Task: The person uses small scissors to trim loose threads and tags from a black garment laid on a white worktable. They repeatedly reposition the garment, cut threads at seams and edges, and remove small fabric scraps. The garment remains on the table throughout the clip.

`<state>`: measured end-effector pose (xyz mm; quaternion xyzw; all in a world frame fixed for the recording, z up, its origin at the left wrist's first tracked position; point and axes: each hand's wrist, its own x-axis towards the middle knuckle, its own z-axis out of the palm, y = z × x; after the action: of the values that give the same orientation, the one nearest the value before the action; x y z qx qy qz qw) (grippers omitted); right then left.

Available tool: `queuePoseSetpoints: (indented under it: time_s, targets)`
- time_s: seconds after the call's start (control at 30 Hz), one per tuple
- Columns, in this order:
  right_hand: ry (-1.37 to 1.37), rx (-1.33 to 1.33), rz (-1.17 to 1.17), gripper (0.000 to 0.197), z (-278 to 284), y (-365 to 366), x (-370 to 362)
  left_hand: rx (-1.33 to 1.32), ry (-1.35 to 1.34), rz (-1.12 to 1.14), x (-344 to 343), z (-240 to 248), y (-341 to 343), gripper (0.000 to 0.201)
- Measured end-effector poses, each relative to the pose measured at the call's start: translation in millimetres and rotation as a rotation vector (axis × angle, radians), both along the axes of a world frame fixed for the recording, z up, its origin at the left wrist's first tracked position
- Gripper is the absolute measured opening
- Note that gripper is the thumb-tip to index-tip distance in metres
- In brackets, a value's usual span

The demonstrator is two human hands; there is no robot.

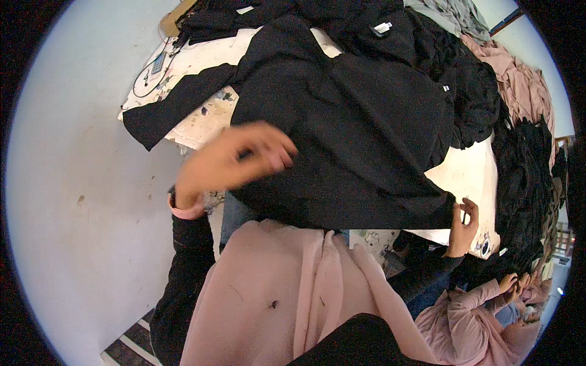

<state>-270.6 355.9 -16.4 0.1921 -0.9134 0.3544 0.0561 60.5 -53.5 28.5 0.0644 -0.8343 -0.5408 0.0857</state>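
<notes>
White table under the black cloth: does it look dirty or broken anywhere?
Yes. Dark blotches mark the white table beside the black cloth, on the left. They look odd on such a pale top, but I can't tell stains from chipped paint.

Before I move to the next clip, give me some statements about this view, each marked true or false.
1. The right hand pinches the black long-sleeved garment at its lower right corner. True.
2. The left hand shows in sharp focus. False: it is blurred.
3. A sleeve stretches toward the picture's left. True.
4. The grey fabric lies at upper left. False: it lies at upper right.
5. A co-worker in pink is at lower right. True.
</notes>
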Motion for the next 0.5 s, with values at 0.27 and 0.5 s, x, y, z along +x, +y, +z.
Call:
queuePoseSetpoints:
  time_s: [0.27, 0.5]
  targets:
    - [-0.384, -0.324, 0.141, 0.040, -24.0, -119.1, 4.5, -0.412, -0.495, 0.530, -23.4, -77.9, -93.7, 0.067]
    - [-0.337, -0.463, 0.129, 0.018, 21.9, -78.6, -0.6, 0.600, 0.528, 0.503, 17.5, -51.4, -70.7, 0.063]
